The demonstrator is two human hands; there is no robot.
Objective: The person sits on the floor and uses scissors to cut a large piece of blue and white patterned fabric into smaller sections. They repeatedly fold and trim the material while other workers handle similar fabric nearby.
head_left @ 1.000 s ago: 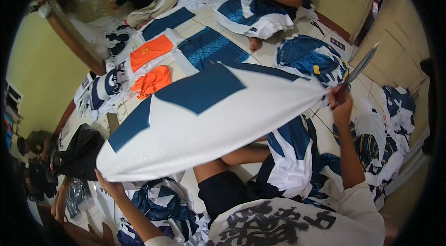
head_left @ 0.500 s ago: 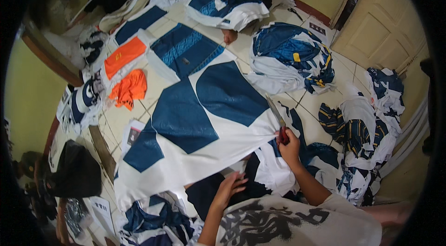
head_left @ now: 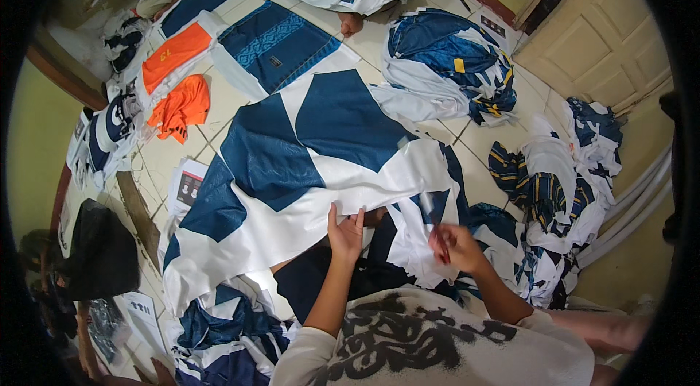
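Note:
A large sheet of white fabric (head_left: 372, 187) printed with dark blue garment panels (head_left: 350, 122) spreads in front of me, its near edge over my lap. My left hand (head_left: 346, 235) meets this near edge, thumb and fingers stretched out and apart. In my right hand (head_left: 459, 249) is a pair of scissors (head_left: 440, 240) with red handles, blurred by motion. Their blades point away from me, over white and blue cloth to the right of the sheet. The right fingers are wrapped round the handles.
Orange cloth pieces (head_left: 179, 107) and a blue patterned panel (head_left: 281, 47) lie on the tiled floor beyond. Heaps of cut fabric (head_left: 448, 58) stand ahead and to the right. A black bag (head_left: 102, 251) is at left. Another person's hand (head_left: 351, 23) shows at the far side.
My right hand has moved down and toward me with the scissors, away from the sheet's right edge. My left hand has risen to the near edge, and the sheet now lies more rumpled.

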